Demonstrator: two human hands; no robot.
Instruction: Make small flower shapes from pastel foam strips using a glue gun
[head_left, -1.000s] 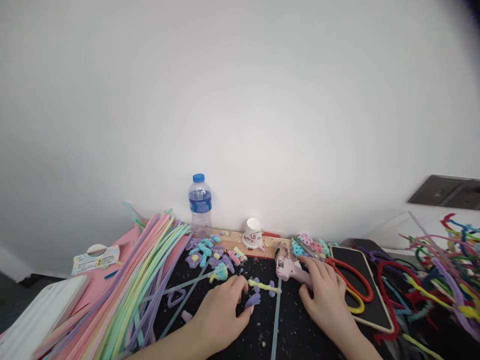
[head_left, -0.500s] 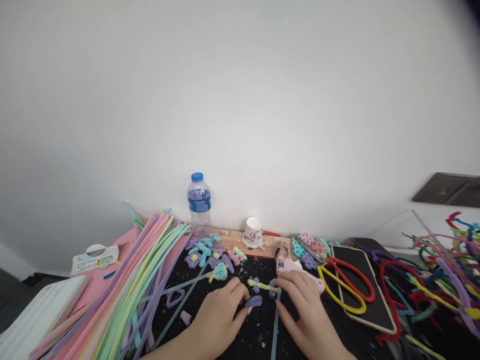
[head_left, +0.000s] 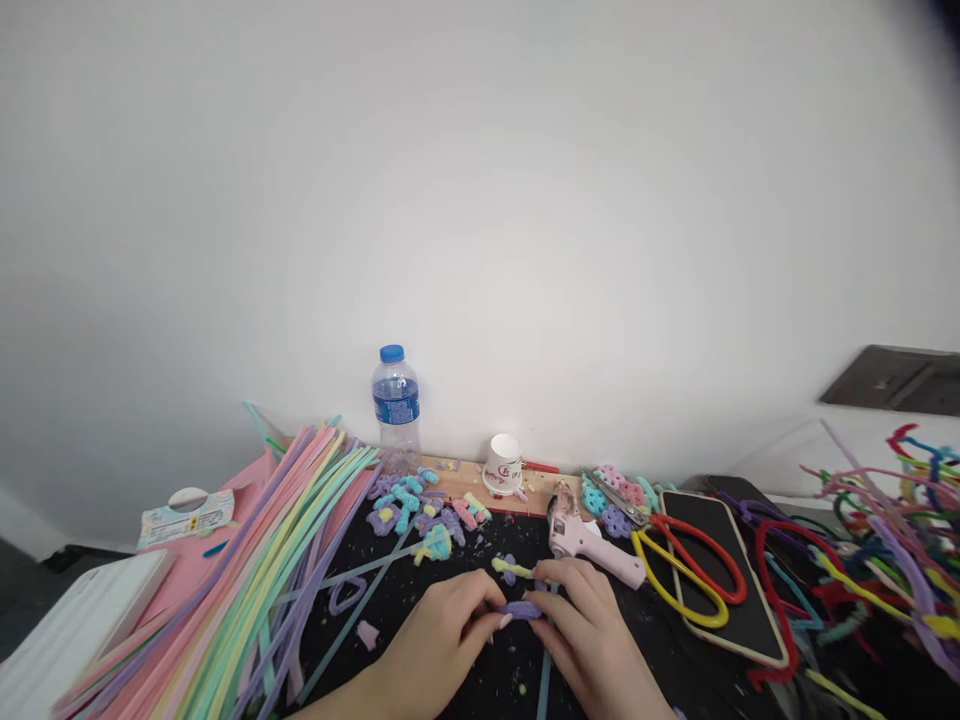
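Note:
Between my two hands is a short purple pipe-cleaner piece point(head_left: 521, 610). The thumb and fingers of my left hand point(head_left: 450, 635) pinch its left end. My right hand point(head_left: 585, 635) closes on the right end with thumb and fingertips. Just beyond the fingers lies a yellow pipe-cleaner strip point(head_left: 511, 568) with a bit of purple at it, its right end partly hidden by my right hand. A pale glue stick point(head_left: 545, 670) lies on the black mat below the right hand. Above that hand rests a pink glue gun point(head_left: 596, 548).
Left are a pile of pastel pipe cleaners point(head_left: 300, 560) and a water bottle point(head_left: 396, 405). Small twisted pieces point(head_left: 409, 500) lie near a paper cup point(head_left: 503, 465). Right are scissors with red and yellow handles point(head_left: 701, 590) on a phone-like slab point(head_left: 750, 630), plus tangled coloured pipe cleaners point(head_left: 892, 560).
My right hand has moved left and toward me, off the glue gun's side, and taken the purple piece's right end. My left hand has shifted slightly right, still pinching it.

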